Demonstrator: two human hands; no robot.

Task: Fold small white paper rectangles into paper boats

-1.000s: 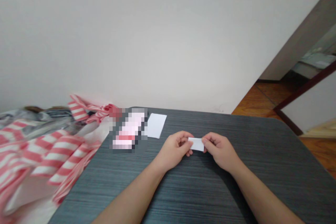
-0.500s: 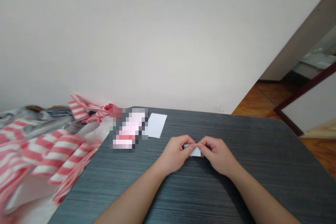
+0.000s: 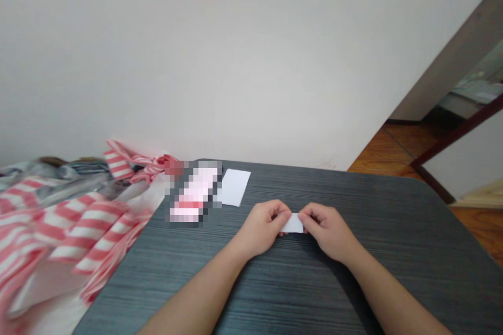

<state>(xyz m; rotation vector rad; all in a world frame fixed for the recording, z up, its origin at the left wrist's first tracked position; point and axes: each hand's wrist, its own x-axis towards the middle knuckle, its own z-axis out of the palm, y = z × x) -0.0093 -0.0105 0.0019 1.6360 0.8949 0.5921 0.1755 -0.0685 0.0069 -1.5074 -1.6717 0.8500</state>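
Over the dark table (image 3: pixel 393 220), hands (image 3: pixel 261 229) (image 3: pixel 328 231) — pinching white paper (image 3: pixel 293 223)

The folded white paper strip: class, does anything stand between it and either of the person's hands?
Nothing visible does: the left hand and right hand both pinch the folded white paper strip directly, one at each end.

Obstacle: paper sheet (image 3: pixel 234 187) beyond left hand (image 3: pixel 260 229)
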